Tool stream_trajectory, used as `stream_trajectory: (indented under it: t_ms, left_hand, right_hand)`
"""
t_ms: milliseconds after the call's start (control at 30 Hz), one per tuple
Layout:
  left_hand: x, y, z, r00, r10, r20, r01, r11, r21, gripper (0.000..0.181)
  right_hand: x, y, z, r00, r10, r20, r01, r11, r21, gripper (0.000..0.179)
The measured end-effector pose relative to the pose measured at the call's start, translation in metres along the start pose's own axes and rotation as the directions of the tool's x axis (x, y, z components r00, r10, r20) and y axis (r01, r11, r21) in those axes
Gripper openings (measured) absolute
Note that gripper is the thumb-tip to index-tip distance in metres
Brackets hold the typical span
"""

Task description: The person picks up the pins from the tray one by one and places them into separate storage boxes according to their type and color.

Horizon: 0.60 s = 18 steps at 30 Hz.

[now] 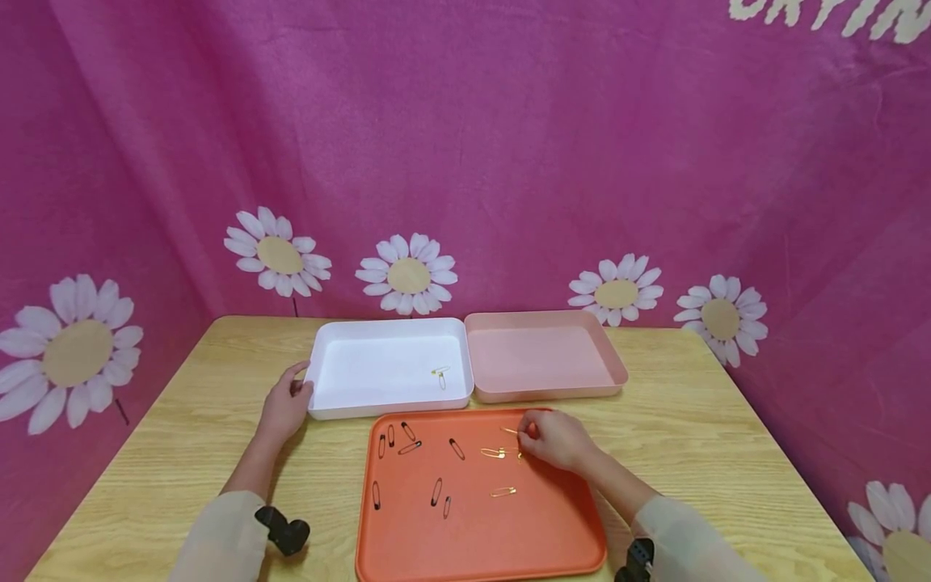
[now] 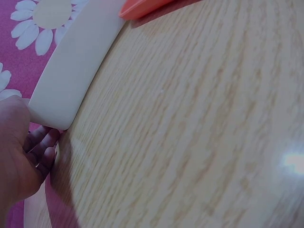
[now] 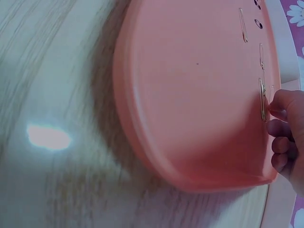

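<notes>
Gold safety pins (image 1: 503, 491) lie on the right half of an orange tray (image 1: 480, 546). Black safety pins (image 1: 436, 491) are spread over its left half. Near the tray's back right corner my right hand (image 1: 560, 440) has thumb and forefinger together at one end of a gold safety pin (image 1: 508, 430); its other fingers curl beneath. More gold pins (image 3: 262, 100) lie right beside those fingertips in the right wrist view. My left hand (image 1: 285, 408) touches the left end of a white tray (image 1: 378, 356), its fingers relaxed along the outer wall (image 2: 66, 71).
A few gold pins (image 1: 440, 378) sit inside the white tray at its right. A pink tray (image 1: 541, 356) adjoins it on the right, behind the orange one. All stand on a wooden table (image 1: 698, 453), with a magenta flowered cloth (image 1: 494, 162) hanging behind.
</notes>
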<state>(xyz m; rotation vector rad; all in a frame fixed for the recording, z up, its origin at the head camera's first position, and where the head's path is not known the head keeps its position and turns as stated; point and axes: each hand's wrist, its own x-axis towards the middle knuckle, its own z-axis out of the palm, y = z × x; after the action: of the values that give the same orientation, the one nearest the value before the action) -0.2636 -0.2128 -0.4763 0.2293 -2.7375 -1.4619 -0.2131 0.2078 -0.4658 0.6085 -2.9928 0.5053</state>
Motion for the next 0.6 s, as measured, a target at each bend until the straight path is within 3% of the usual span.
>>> stream_trajectory:
  t_ms: [167,600]
  left_hand:
    - [0.0000,0.0006,0.0000,1.000,0.010,-0.008,-0.010,1.000,0.000,0.049]
    - [-0.0009,0.0017,-0.0002,1.000,-0.002,0.002,0.002,1.000,-0.007,0.048]
  right_hand:
    - [0.0008,0.0016,0.0028,0.999,0.031,-0.016,-0.030,0.999,0.020,0.004]
    - [-0.0008,-0.0019,-0.0049,0.996,0.090,-0.001,-0.088,0.977,0.194,0.005]
